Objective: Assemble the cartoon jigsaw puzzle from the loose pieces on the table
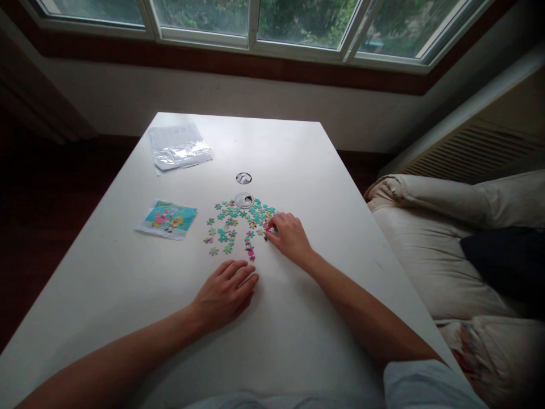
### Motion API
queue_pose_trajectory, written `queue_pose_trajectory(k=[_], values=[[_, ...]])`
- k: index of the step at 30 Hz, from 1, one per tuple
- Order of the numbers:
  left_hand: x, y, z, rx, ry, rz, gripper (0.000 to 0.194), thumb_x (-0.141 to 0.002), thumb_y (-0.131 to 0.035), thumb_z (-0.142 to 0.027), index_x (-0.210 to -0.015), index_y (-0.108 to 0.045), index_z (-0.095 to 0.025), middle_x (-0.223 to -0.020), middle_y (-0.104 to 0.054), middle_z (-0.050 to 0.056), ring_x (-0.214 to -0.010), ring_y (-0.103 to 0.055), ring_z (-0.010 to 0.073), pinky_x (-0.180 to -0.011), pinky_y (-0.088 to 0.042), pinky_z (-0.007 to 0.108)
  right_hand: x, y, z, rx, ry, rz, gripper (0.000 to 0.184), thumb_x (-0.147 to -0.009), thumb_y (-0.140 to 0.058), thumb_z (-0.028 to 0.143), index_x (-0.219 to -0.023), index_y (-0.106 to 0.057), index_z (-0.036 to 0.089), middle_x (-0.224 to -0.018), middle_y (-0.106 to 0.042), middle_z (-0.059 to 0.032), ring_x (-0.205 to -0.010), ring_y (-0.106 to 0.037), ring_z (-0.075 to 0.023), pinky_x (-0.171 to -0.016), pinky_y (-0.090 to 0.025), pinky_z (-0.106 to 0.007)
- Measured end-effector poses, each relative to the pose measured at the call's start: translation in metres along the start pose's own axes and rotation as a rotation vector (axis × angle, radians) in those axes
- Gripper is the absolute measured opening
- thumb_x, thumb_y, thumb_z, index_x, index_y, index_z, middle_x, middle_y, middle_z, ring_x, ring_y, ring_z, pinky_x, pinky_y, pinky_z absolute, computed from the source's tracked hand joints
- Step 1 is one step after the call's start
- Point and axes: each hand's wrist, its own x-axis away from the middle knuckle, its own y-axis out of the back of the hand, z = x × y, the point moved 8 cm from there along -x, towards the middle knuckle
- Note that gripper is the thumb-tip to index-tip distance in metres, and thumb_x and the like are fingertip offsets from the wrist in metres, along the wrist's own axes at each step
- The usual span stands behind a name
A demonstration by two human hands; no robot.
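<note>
So from the head cam, there's a white table with a bunch of small jigsaw pieces scattered around the middle, mostly green and teal with some pink and yellow. The right hand is at the right edge of the pile, thumb and fingers curled close together over the pieces; can't tell if one's actually pinched. The left hand rests on the table just below the pile, fingers loosely bent and near each other, and I can't make out anything under them. A short strip of pink pieces sits just above it.

Container-wise, a clear plastic bag lies at the far left with white paper sheets showing in it. Nearer, left of the pile, is a picture packet with cartoon characters on it; can't see what's inside, if anything. There's also a round metal-looking lid touching the pile's far edge, and a round opening beyond it with something whitish showing.
</note>
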Motion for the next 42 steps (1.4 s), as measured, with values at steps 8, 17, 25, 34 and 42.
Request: queue_pose_trajectory(k=[8,17,25,34,42], values=[[0.000,0.006,-0.006,0.046,-0.007,0.025,0.026,-0.099,-0.054,-0.022,-0.121,-0.065,-0.017,-0.121,-0.072,0.010,-0.112,-0.063,0.0258,-0.097,-0.052,0.043,0.011,0.006,0.002,-0.521,-0.043,0.005,0.015,-0.093,-0.066,0.025,-0.107,-0.070,0.023,-0.085,-0.072,0.0003,-0.077,-0.063,-0.0162,-0.075,-0.047,-0.030],[0.000,0.000,0.004,0.000,0.066,0.054,0.033,-0.098,-0.055,-0.023,-0.129,-0.061,-0.017,-0.143,-0.061,0.014,-0.130,-0.056,0.0296,-0.106,-0.048,0.047,0.018,-0.024,0.006,-0.994,-0.238,0.187,0.024,-0.087,-0.069,0.034,-0.109,-0.075,0.025,-0.094,-0.077,-0.0021,-0.081,-0.070,-0.0176,-0.065,-0.054,-0.028],[0.002,-0.015,0.010,-0.044,0.135,0.163,0.047,-0.101,-0.054,-0.031,-0.146,-0.051,-0.017,-0.158,-0.048,0.014,-0.146,-0.042,0.0319,-0.119,-0.035,0.051,0.020,-0.036,0.003,-1.197,-0.326,0.200,0.033,-0.079,-0.077,0.039,-0.105,-0.073,0.020,-0.093,-0.075,-0.0042,-0.077,-0.075,-0.0187,-0.060,-0.058,-0.027],[0.001,-0.008,0.001,-0.055,0.091,0.130,0.040,-0.101,-0.053,-0.028,-0.139,-0.056,-0.017,-0.153,-0.054,0.012,-0.143,-0.045,0.0313,-0.119,-0.036,0.050,0.021,-0.027,0.003,-0.954,-0.217,0.158,0.028,-0.088,-0.069,0.036,-0.112,-0.075,0.023,-0.087,-0.071,-0.0025,-0.072,-0.064,-0.0149,-0.066,-0.053,-0.028],[0.002,-0.006,-0.005,0.007,0.049,0.119,0.033,-0.101,-0.051,-0.026,-0.131,-0.061,-0.016,-0.134,-0.066,0.011,-0.124,-0.058,0.0275,-0.105,-0.047,0.045,0.021,-0.015,0.015,-0.822,-0.089,0.094,0.020,-0.093,-0.063,0.031,-0.106,-0.075,0.023,-0.093,-0.071,-0.0030,-0.078,-0.062,-0.0154,-0.071,-0.049,-0.028]])
